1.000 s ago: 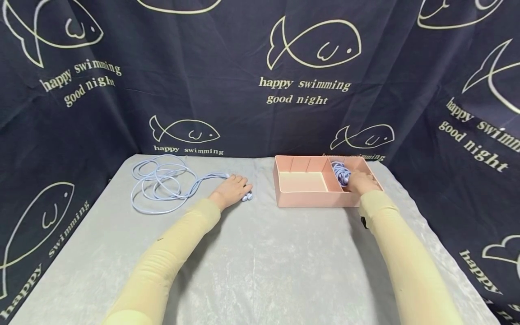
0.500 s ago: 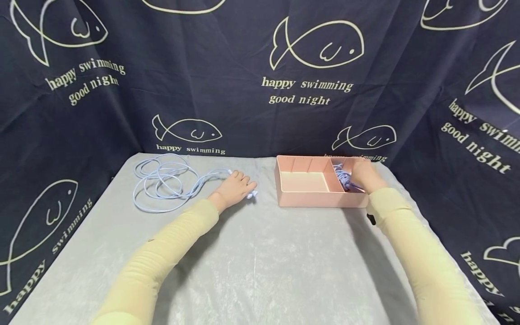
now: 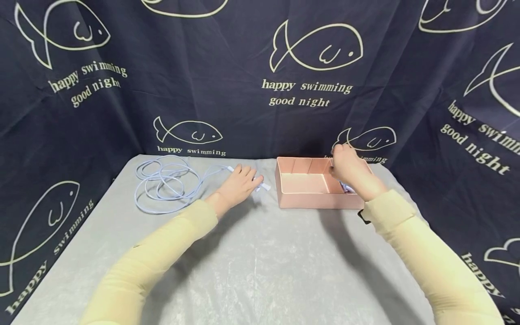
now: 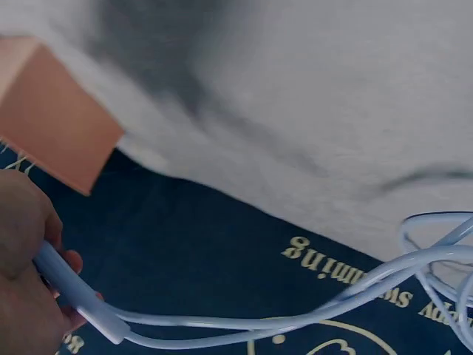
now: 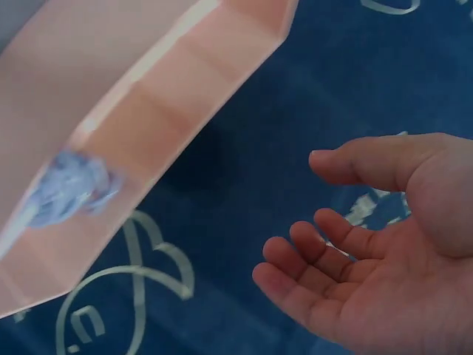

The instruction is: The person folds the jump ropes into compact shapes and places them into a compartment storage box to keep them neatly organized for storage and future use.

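My left hand (image 3: 239,184) grips the light blue handles (image 4: 77,292) of a jump rope just above the table. Handle ends stick out past the fingers in the head view, and two cords trail left to loose loops (image 3: 162,178) on the cloth. Above the right end of a pink box (image 3: 321,200), my right hand (image 5: 362,251) is held with fingers loosely bent and apart, nothing between them. Inside the box's narrow compartment lies a bundled blue cord (image 5: 70,188), mostly hidden by the right hand in the head view.
A divider (image 3: 333,178) splits the pink box into a wide left compartment and a narrow right one. Grey cloth covers the table (image 3: 252,257). Dark blue fish-print curtains (image 3: 243,67) stand behind and at both sides.
My right hand has come up out of the narrow compartment, leaving the bundled cord there. My left hand has lifted slightly and moved right with the jump rope handles.
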